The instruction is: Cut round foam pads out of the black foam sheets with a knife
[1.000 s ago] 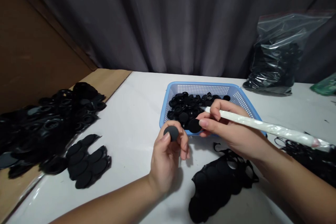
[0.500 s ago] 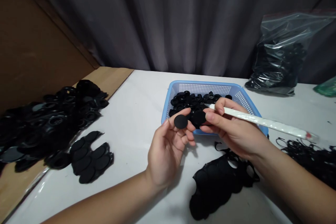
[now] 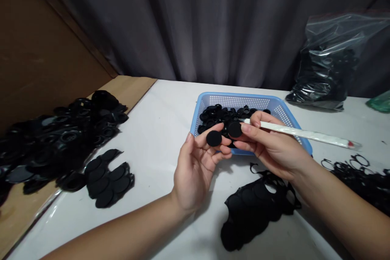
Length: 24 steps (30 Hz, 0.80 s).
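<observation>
Now my left hand (image 3: 196, 168) is holding a black disc (image 3: 213, 138), and my right hand (image 3: 269, 149) is pinching another disc (image 3: 234, 129). Many discs (image 3: 217, 115) are sitting in the blue basket (image 3: 237, 96).

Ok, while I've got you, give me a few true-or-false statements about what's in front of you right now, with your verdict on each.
1. The right hand holds a white taped stick and a black disc. True.
2. The left hand is empty. False: a second black disc is held in its fingers.
3. The blue plastic basket contains loose black pieces. True.
4. The two discs touch each other. False: there is a gap between them.
5. The clear plastic bag sits inside the basket. False: it stands on the table, beyond the basket and to the right.
</observation>
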Available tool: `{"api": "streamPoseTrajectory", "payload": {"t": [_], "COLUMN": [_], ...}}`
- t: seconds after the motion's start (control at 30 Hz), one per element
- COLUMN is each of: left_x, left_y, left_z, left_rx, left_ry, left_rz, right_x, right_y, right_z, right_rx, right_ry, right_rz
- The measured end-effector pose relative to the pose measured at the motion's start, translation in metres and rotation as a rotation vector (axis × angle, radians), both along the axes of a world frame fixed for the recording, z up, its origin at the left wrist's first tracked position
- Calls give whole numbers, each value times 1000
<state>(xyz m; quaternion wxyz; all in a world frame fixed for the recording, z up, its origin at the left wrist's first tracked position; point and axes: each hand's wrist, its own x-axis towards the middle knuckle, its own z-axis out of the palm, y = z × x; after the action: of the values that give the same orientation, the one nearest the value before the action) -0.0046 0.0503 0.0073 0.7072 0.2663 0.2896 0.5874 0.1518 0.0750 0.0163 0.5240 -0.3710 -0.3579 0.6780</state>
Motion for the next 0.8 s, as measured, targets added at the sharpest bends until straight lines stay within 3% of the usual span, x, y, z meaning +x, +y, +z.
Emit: {"api": "streamPoseTrajectory", "payload": {"t": [0.4, 0.5, 0.57, 0.63, 0.67, 0.7, 0.73, 0.8], "left_x": [2, -6, -16, -27, -30, -30, -28, -15], "left_y": [0, -2, -1, 0, -1, -3, -8, -26], "left_z": [-3, 0, 11, 27, 35, 40, 42, 33], "left_rx": [-45, 139, 481, 870, 962, 1059, 1154, 1317], "left_ry": [62, 228, 489, 824, 988, 1134, 1261, 1458], "left_rz": [35, 85, -48, -568, -812, -923, -967, -896], "right_x": [-3, -3, 0, 7, 12, 16, 21, 27], "right_y": [-3, -6, -10, -14, -15, -15, -14, -10], "right_z": [1, 2, 3, 4, 4, 4, 4, 3], "right_rx": [14, 44, 112, 180, 205, 227, 249, 302], "right_ry": [-3, -54, -131, -217, -252, -275, -289, -295], "right_rz": [-2, -74, -148, -209, -233, -261, -286, -347]}}
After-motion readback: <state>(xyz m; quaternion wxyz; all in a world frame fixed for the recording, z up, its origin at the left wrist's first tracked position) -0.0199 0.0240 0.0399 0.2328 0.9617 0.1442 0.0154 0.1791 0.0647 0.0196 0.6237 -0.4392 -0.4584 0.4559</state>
